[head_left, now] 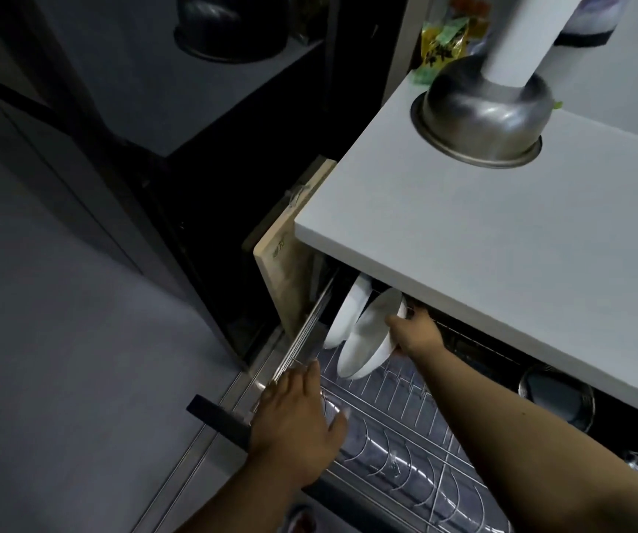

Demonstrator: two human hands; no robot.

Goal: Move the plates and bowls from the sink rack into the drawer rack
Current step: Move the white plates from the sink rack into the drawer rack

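Down below the grey countertop [502, 232], the drawer rack [398, 432] stands pulled out, its wire tines catching the light. The right hand [417, 332] reaches in under the counter's edge and grips the rim of a white plate [367, 336], thumb over the near face and fingers behind it — the plate stands tilted on edge among the tines at the far left of the rack. Just behind it, a second white plate [348, 313] stands on edge too, partly hidden by the first. The left hand [298, 421] rests with fingers spread and fairly straight on the drawer's left rail [302, 340], near the dark front panel [217, 417]; it holds nothing. At the right of the drawer, half in shadow under the counter, sit metal bowls [557, 398]. On the countertop, an upturned steel bowl [482, 113] lies rim down, with a yellow and green packet [444, 40] beyond it. A wooden board [283, 271] leans upright against the cabinet's left side.
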